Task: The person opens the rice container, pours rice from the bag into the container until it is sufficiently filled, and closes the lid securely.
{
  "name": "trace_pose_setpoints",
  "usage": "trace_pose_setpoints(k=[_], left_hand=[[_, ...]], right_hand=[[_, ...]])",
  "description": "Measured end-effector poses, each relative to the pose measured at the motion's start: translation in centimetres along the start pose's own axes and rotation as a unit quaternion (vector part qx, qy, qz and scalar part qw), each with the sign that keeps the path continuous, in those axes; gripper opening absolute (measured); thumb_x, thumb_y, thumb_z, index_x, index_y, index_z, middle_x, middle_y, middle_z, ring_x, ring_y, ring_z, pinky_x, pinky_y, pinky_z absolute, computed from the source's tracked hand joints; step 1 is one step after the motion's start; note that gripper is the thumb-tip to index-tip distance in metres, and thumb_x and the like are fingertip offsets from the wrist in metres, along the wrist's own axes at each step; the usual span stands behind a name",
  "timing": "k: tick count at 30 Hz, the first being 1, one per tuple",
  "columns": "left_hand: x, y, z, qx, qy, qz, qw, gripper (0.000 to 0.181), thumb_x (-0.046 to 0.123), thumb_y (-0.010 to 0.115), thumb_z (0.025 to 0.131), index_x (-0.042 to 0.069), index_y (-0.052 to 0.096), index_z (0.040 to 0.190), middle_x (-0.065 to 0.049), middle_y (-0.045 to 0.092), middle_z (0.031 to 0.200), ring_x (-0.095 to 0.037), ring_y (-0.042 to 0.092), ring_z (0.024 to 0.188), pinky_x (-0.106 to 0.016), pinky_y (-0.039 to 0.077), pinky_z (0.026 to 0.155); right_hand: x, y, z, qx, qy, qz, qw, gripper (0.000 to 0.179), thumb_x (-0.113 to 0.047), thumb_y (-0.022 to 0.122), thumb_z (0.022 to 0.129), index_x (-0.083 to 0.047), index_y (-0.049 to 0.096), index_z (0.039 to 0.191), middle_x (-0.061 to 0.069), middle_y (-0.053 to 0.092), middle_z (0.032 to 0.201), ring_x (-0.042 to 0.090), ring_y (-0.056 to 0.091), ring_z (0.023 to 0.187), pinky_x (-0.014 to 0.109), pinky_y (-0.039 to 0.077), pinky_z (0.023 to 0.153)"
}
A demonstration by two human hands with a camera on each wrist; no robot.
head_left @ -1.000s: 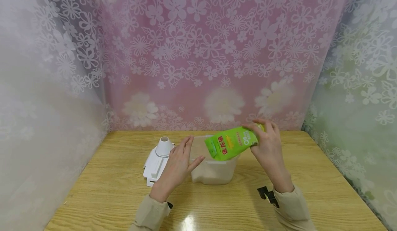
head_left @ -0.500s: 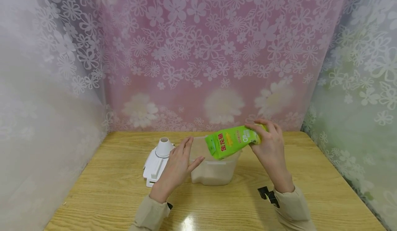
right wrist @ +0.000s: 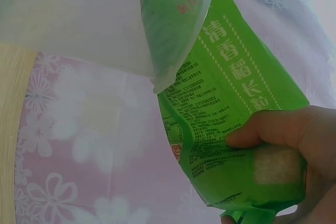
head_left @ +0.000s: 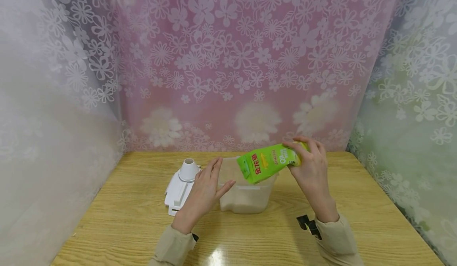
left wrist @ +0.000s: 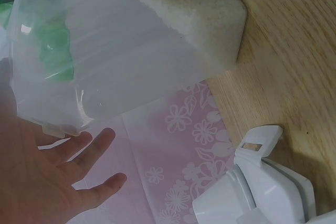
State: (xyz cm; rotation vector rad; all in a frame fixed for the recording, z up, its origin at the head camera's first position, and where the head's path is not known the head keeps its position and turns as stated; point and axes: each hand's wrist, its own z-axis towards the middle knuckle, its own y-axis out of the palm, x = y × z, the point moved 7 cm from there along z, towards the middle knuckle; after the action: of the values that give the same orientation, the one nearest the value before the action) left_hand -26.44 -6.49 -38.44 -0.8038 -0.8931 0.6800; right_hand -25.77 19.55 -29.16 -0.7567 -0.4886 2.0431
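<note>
My right hand [head_left: 310,171] grips one end of a green printed rice bag [head_left: 265,163], thumb on its back face in the right wrist view. The bag slants down to the left, its far end over the mouth of a translucent container [head_left: 246,198]. Inside that end shows green through the wall in the left wrist view. Pale rice [left wrist: 184,3] lies at the bottom of the container. At the container's left rim is my left hand [head_left: 203,190], fingers extended; whether it presses the rim I cannot tell. The bag's mouth is hidden.
Left of the container lies a white lid-like part [head_left: 176,194] bearing a white cone-shaped piece [head_left: 189,170]. All stand on a wooden table [head_left: 125,222]. Floral curtains [head_left: 242,60] hang behind it and on both sides.
My right hand and the rice bag have shifted slightly to the right, and the bag has turned a little. The left hand and the container look unmoved.
</note>
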Motion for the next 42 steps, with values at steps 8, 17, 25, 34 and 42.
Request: trace_pose_setpoints(k=[8,17,25,34,42], left_hand=[[0.02,0.03,0.04,0.001,0.003,-0.002,1.0000,0.081,0.057,0.048,0.103,0.002,0.028,0.159,-0.017,0.035,0.160,-0.036,0.039,0.144,-0.058,0.033,0.115],[-0.14,0.15,0.23,0.002,0.001,0.003,1.0000,0.081,0.058,0.047,0.103,0.003,0.027,0.160,-0.016,0.034,0.161,-0.035,0.039,0.144,-0.057,0.032,0.116],[-0.20,0.22,0.22,-0.004,-0.005,0.001,1.0000,0.082,0.058,0.048,0.103,0.003,0.027,0.160,-0.015,0.034,0.161,-0.034,0.038,0.145,-0.056,0.032,0.116],[-0.15,0.19,0.13,-0.005,-0.005,0.000,1.0000,0.082,0.060,0.046,0.103,0.004,0.026,0.160,-0.015,0.033,0.161,-0.034,0.037,0.146,-0.057,0.031,0.116],[-0.03,0.03,0.07,0.010,0.007,0.006,0.9999,0.080,0.056,0.049,0.103,0.002,0.031,0.158,-0.016,0.037,0.159,-0.032,0.039,0.144,-0.057,0.034,0.115]], right_hand=[[0.02,-0.14,0.08,0.014,-0.008,0.009,0.9998,0.052,0.018,0.085,0.066,-0.005,0.077,0.112,0.021,0.061,0.126,0.048,0.046,0.120,0.066,0.034,0.103],[-0.17,-0.31,0.14,0.023,-0.014,0.010,0.9996,0.051,0.018,0.084,0.066,-0.004,0.077,0.112,0.021,0.061,0.126,0.048,0.046,0.119,0.066,0.032,0.105],[-0.28,-0.45,0.08,0.029,-0.021,0.014,0.9993,0.050,0.018,0.083,0.066,-0.004,0.077,0.111,0.021,0.061,0.125,0.048,0.046,0.118,0.064,0.032,0.107],[-0.24,-0.49,0.08,0.029,-0.023,0.013,0.9992,0.051,0.018,0.084,0.066,-0.005,0.077,0.112,0.021,0.061,0.125,0.048,0.046,0.118,0.064,0.031,0.107],[-0.35,-0.63,0.09,0.033,-0.026,0.013,0.9990,0.055,0.021,0.083,0.063,-0.004,0.077,0.111,0.021,0.061,0.127,0.047,0.046,0.120,0.064,0.032,0.106]])
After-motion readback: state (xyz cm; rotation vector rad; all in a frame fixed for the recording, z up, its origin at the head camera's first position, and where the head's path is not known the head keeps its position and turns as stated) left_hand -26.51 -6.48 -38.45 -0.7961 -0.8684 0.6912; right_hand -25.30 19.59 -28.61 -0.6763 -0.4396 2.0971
